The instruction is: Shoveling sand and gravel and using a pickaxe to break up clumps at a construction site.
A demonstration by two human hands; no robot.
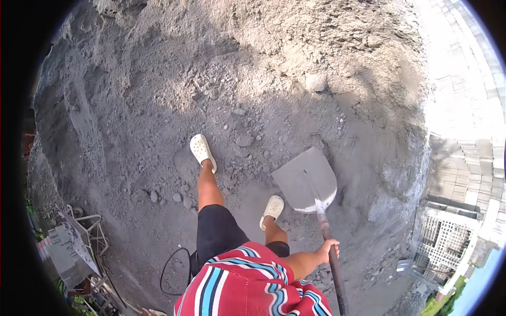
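Note:
My right hand [328, 250] is closed round the dark handle of a shovel [307, 180]. The shovel's wide, flat grey blade rests on or just over the sandy ground to the right of my feet, and I cannot tell if it touches. Its handle runs down past my right side and out of the lower edge. Only a thin grey coat of dust shows on the blade, with a pale patch near the socket. My left hand is out of view.
A big mound of grey sand [342, 37] rises ahead, with stones [245, 140] scattered below it. Stacked pale blocks [469, 174] and a white plastic crate [443, 242] stand at right. A metal frame [95, 237] is at left. A black loop [176, 268] lies near my left side.

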